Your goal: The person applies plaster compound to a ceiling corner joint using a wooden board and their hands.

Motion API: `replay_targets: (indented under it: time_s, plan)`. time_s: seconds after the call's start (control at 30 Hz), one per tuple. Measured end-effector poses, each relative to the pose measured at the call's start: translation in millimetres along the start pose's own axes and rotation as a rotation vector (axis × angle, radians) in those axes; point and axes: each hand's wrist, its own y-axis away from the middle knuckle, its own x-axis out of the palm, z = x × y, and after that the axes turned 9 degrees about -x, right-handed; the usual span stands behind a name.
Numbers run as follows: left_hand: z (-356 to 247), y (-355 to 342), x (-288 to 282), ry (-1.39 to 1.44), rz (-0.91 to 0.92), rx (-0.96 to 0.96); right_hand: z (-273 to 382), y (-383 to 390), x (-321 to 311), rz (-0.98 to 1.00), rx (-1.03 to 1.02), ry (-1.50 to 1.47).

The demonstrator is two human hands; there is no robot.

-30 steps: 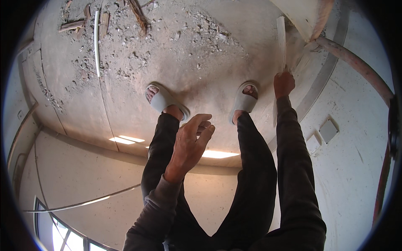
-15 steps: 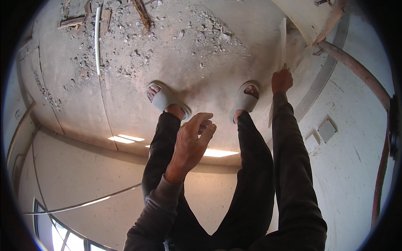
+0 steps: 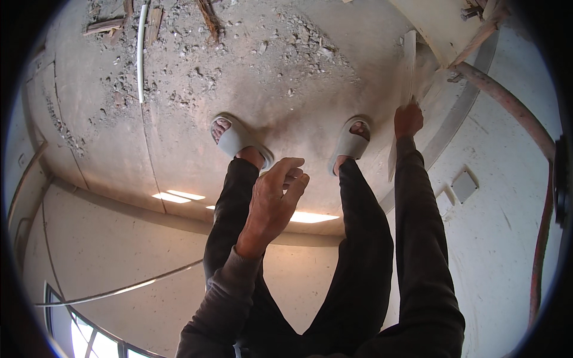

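My right hand (image 3: 409,121) is closed round a long, thin, pale strip (image 3: 409,65), gripping it near its middle. The strip stands lengthwise, one end toward the white board at the upper right and the other running down beside my forearm. What it is made of, I cannot make out. In front of my left leg hovers my left hand (image 3: 276,200), its fingers loosely bent and the thumb apart from them. Nothing is in that hand.
Grey rubble (image 3: 304,45) covers the floor ahead, with broken wood pieces (image 3: 209,21) and a white pipe (image 3: 141,53) at the left. A white board (image 3: 439,27) and a reddish pole (image 3: 507,98) stand at the right. Grey slippers (image 3: 236,138) are on my feet.
My right hand has shifted slightly right and a little toward me, and the strip has moved with it. The left hand has hardly moved.
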Motion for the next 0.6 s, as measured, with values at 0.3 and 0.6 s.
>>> replay_targets:
  time_s: [0.3,0.6]
  plan:
    - [2,0,1,-0.014,0.003,0.021,12,18,15,0.135,-0.084,-0.093]
    - [4,2,8,0.005,-0.023,0.046,24,3,27,0.072,-0.22,0.013]
